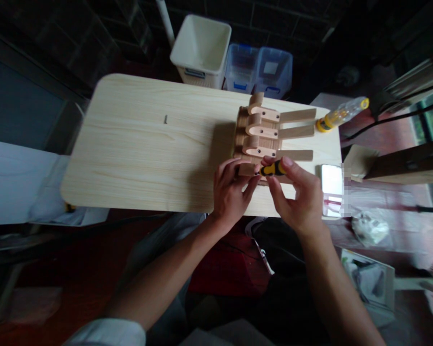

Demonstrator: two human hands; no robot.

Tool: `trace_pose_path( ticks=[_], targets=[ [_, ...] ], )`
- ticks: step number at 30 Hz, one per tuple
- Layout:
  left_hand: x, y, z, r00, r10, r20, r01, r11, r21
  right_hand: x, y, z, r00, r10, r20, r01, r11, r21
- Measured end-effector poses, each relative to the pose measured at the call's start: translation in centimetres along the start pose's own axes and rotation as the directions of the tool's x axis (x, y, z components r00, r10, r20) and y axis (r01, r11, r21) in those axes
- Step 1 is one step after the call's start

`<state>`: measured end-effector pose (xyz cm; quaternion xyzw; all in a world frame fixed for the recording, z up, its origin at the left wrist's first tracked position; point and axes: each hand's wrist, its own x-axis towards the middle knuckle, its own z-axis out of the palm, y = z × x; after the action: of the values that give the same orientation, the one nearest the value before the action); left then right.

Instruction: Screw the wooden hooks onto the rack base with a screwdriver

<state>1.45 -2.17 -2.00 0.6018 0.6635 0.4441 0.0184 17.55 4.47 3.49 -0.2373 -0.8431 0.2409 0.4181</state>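
On the table stands a wooden rack with several curved hook pieces on it. Dark screw heads show in the three farther hooks, and flat wooden slats stick out to the right. My right hand grips a screwdriver with a yellow and black handle, held over the nearest hook. Its tip points left and is partly hidden by fingers. My left hand is closed around the curved end of that nearest hook, its fingertips close to the screwdriver's tip.
A small screw-like metal piece lies on the light wooden table. At the right are a clear tube with yellow ends and a phone-like flat object. Beyond the far edge stand a white bin and two clear boxes.
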Motion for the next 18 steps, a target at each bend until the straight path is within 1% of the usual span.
trace_pose_path(
  ticks=[3,6,8,12,18],
  targets=[
    [0.03,0.01,0.02,1.0,-0.003,-0.003,0.003,1.0,0.002,-0.07,0.21,0.25,1.0,0.025,-0.014,-0.024,0.999,0.032],
    [0.04,-0.01,0.08,1.0,-0.004,-0.003,0.004,1.0,-0.005,-0.04,0.22,0.48,0.999,-0.009,-0.053,0.011,0.999,0.04],
    [0.04,-0.03,0.13,1.0,-0.011,0.004,0.011,1.0,-0.006,-0.06,0.17,0.6,0.998,-0.011,-0.069,0.014,0.999,0.043],
    [0.04,-0.06,0.21,1.0,-0.019,0.01,0.019,1.0,-0.001,-0.27,0.14,0.79,0.997,0.055,-0.053,-0.052,0.997,0.053],
    [0.04,0.06,0.21,1.0,-0.021,0.007,0.021,1.0,-0.004,-0.56,0.33,0.94,0.996,0.067,-0.056,-0.063,0.996,0.067]
  ],
)
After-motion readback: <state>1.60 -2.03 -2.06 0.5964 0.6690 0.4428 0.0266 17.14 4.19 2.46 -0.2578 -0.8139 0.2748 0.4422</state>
